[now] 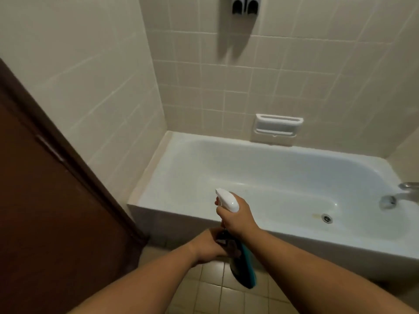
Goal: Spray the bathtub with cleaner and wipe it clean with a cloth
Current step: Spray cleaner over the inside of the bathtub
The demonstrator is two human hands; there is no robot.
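The bathtub (226, 168) is set just ahead of and below the hands, its long axis laid across the view, with the drain (327, 218) and tap (405, 193) at the right end. The spray bottle (229, 201) is held over the near rim, its white head gripped by the right hand (238, 219), the nearer to the tub, and its dark body clasped by the left hand (207, 245), the nozzle aimed into the left half of the basin

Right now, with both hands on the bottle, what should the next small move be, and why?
Probably squeeze the trigger. The right hand grips the white head of the spray bottle, the left hand holds its dark body, and the nozzle points at the bathtub. No cloth is in view, so spraying likely comes first.
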